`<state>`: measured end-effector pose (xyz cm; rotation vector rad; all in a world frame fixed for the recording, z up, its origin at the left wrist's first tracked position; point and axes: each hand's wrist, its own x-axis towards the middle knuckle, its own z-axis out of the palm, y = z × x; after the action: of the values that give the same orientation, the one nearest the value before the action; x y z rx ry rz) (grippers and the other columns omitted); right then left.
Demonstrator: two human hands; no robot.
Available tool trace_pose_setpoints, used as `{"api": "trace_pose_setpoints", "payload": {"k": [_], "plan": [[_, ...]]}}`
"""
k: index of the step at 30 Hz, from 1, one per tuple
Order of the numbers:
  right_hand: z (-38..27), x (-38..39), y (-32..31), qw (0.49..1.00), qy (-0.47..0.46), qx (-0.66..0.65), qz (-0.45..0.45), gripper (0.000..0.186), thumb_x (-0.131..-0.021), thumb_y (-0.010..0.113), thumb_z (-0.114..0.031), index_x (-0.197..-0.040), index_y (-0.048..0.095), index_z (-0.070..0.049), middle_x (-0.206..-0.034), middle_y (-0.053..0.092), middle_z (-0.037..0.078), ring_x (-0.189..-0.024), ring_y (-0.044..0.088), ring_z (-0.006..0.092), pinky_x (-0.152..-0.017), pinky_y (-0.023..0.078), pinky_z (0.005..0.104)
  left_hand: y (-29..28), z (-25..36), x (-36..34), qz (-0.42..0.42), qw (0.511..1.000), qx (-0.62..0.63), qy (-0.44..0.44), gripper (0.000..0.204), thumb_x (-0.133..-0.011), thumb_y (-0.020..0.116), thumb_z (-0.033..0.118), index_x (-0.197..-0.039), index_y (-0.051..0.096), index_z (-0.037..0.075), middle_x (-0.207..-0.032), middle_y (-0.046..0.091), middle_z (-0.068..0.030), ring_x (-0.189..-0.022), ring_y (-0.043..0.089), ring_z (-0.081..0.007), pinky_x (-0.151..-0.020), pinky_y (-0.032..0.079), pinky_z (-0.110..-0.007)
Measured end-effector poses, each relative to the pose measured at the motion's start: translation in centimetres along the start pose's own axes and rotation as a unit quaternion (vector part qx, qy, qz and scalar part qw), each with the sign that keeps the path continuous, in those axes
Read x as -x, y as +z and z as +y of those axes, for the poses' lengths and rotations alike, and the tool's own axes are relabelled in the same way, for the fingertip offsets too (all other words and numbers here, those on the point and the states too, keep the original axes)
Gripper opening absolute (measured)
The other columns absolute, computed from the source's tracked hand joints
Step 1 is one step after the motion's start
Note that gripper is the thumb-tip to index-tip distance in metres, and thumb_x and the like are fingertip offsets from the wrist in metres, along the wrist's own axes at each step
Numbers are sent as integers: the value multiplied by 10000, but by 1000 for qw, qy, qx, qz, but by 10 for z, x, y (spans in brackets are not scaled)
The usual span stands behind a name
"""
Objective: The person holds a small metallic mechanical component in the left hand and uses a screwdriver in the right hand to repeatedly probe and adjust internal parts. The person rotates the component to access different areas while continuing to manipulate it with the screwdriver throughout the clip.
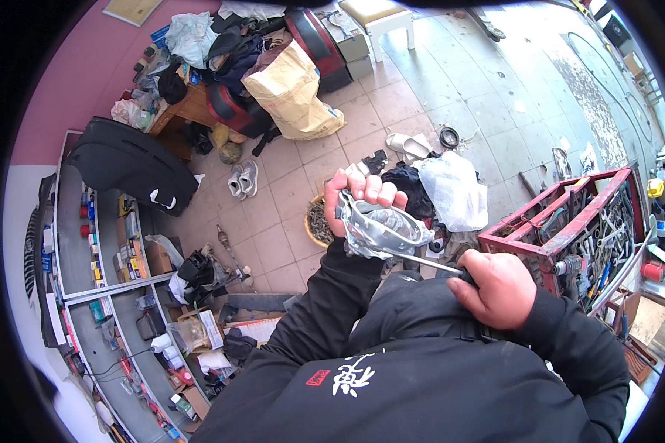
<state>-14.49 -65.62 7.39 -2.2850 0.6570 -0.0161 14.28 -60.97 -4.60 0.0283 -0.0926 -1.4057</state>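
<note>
In front of my chest, my left hand (366,193) is closed around a grey metal part (391,235), a ring-shaped casting with a wide opening; the fingers curl over its far rim. My right hand (499,288) grips the dark handle of a screwdriver (425,262), the thumb lying along it. From that fist the thin shaft runs left, and its tip meets the lower edge of the casting. Most of the handle is hidden inside the fist. I cannot make out whether the tip sits on the part or in a gap.
A red metal tool cart (521,247) full of wrenches stands at the right. Beyond my hands lie a white plastic bag (454,192), white slippers (408,145) and a basket of small metal pieces (320,225). Grey shelves (114,295) with boxes line the left; a paper sack (292,92) stands farther off.
</note>
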Motion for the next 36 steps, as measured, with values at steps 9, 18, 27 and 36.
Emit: {"api": "trace_pose_setpoints", "payload": {"k": [9,18,27,36], "plan": [[7,2,11,997,34,-64,-5,459,-1047,832,-394,-932,601,-14,-704,655,245,-707,706,497,-656,552,574,-15,1,1,-15,998,-24,-48,526,-1196,380,340,-860,652,39,-894,729,-117,-1001,718,-337,-1049,617,-602],[12,4,12,983,89,-110,-113,398,-1059,829,-336,-1004,640,11,-785,706,287,-806,728,533,-713,569,578,-28,-12,1,-42,992,36,-115,512,-1214,432,355,-867,645,46,-915,727,-123,-1002,701,-327,-1069,621,-587],[18,5,16,970,87,-164,-159,427,-1082,818,-361,-1046,632,22,-787,691,285,-807,719,541,-715,566,551,-13,-27,-7,-68,985,90,-128,515,-1193,378,327,-815,588,47,-906,721,-145,-962,724,-344,-1049,649,-585],[25,3,19,969,61,-168,-168,444,-1088,803,-370,-986,612,18,-794,686,286,-828,715,541,-722,560,563,-9,-30,-11,-86,986,50,-131,481,-1199,479,341,-812,588,77,-890,718,-92,-940,724,-272,-1001,638,-501]]}}
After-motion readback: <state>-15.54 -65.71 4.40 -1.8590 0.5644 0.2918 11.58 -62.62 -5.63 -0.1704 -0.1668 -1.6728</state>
